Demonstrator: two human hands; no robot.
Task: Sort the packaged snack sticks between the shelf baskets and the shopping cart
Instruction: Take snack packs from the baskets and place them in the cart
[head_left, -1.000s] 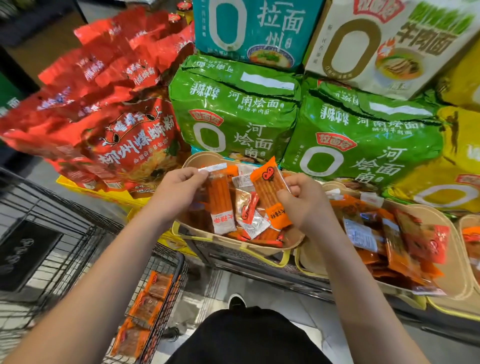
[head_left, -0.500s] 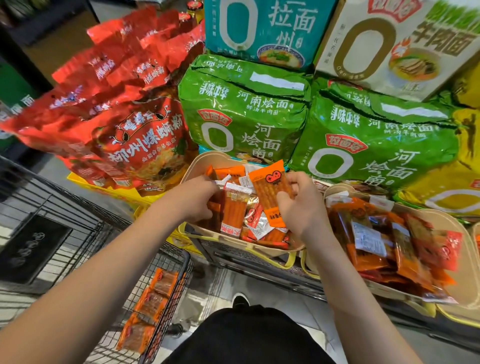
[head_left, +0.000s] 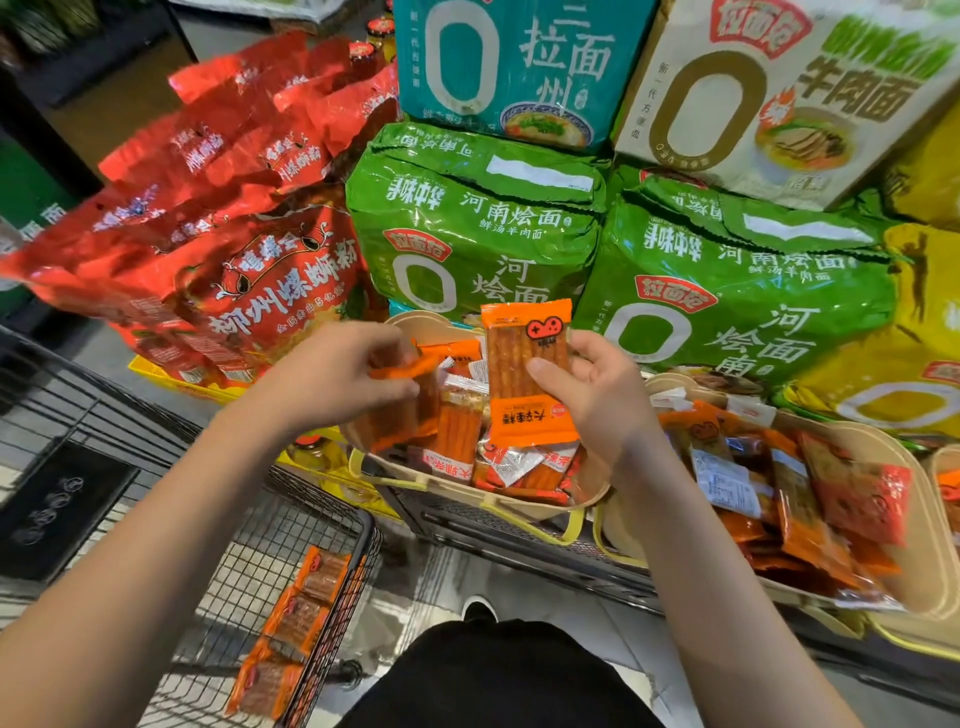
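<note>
Cart (head_left: 332, 525) nearest: three orange stick packs (head_left: 296, 621) sit along its right wall, so a few are sorted. Plenty left: the left basket (head_left: 498, 506) holds a mixed pile, and the right basket (head_left: 883, 441) is full too. My right grip (head_left: 592, 395) holds one orange stick pack (head_left: 527, 374) upright over the left basket, thumb across its face. My left grip (head_left: 337, 379) pinches another orange pack (head_left: 402, 370) at the basket's left edge; it's blurred. Versus a second ago: left let go of the clear-wrapped stick pack (head_left: 457, 426), now lying in the basket, and took an orange one. Right pack is raised higher.
</note>
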